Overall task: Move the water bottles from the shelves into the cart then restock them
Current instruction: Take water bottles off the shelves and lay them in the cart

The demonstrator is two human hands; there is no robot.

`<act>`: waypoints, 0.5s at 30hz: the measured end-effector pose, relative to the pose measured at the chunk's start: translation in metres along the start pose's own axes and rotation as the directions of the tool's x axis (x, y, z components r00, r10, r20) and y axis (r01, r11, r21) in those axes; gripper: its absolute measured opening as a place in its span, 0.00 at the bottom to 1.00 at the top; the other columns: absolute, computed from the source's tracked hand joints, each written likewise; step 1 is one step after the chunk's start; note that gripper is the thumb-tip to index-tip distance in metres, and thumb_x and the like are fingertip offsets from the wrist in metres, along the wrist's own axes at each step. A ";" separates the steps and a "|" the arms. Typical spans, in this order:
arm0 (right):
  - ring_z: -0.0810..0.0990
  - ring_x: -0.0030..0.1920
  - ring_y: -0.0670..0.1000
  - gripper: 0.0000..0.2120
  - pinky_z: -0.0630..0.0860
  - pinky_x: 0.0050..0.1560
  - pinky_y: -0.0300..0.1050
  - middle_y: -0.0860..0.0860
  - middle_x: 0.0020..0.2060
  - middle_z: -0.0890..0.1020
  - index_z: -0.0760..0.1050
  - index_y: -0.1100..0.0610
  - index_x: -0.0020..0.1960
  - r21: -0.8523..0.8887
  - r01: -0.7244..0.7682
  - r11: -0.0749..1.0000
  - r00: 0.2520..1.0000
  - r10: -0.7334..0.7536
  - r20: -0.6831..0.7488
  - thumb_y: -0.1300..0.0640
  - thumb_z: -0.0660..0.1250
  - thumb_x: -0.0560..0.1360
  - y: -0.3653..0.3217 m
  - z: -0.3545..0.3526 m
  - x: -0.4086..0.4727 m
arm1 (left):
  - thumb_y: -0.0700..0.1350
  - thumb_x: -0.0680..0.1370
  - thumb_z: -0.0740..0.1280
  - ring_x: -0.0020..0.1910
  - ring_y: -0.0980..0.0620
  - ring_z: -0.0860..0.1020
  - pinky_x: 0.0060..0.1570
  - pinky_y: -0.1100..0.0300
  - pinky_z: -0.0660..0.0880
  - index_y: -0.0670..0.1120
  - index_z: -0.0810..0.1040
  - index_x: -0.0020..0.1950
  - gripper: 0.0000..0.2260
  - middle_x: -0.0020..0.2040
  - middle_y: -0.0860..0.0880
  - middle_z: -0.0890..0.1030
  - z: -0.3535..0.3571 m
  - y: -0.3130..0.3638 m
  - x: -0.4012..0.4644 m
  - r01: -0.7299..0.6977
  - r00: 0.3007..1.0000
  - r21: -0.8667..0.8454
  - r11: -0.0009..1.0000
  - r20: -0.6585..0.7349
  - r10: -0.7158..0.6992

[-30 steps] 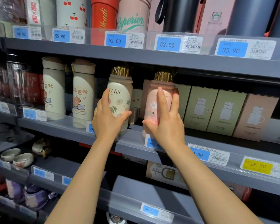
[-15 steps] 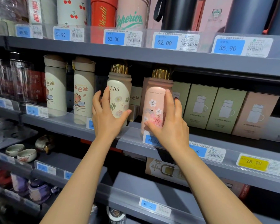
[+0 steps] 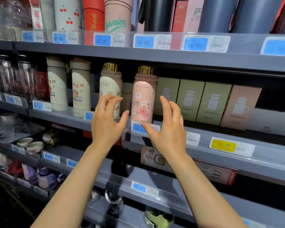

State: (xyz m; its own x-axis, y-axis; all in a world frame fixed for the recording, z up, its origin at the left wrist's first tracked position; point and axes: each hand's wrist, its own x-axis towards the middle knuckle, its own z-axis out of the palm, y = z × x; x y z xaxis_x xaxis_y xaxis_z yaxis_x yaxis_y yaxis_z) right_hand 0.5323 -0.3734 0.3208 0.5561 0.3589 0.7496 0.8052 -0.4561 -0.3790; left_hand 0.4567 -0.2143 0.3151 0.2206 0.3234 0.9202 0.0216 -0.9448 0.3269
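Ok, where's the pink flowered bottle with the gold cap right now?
In the head view, the pink flowered bottle stands upright on the middle shelf, between the cream gold-capped bottle on its left and the green boxes on its right.

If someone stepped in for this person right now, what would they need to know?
Left hand: open, fingers loosely curled, holding nothing, in front of the cream bottle.
Right hand: open, empty, beside the pink bottle.
Both gold-capped bottles stand upright on the middle shelf.
Done: these two look placed.
Left: unclear; the cart is not in view.
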 end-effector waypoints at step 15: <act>0.67 0.68 0.51 0.27 0.71 0.60 0.50 0.48 0.71 0.65 0.62 0.48 0.73 0.282 -0.061 0.958 0.935 -0.043 0.352 0.50 0.66 0.76 0.027 -0.011 -0.127 | 0.59 0.72 0.61 0.50 0.53 0.76 0.47 0.55 0.76 0.50 0.76 0.57 0.19 0.54 0.52 0.76 -0.064 0.044 -0.170 0.234 0.932 0.287 0.929 0.207 -0.298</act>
State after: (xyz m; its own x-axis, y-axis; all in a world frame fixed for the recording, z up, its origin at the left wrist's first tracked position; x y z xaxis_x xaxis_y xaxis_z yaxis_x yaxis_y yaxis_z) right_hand 0.4809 -0.4404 0.2212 0.5574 0.6419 0.5266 0.7949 -0.2295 -0.5617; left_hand 0.3575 -0.3077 0.1867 0.4009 0.5724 0.7153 0.3518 -0.8171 0.4567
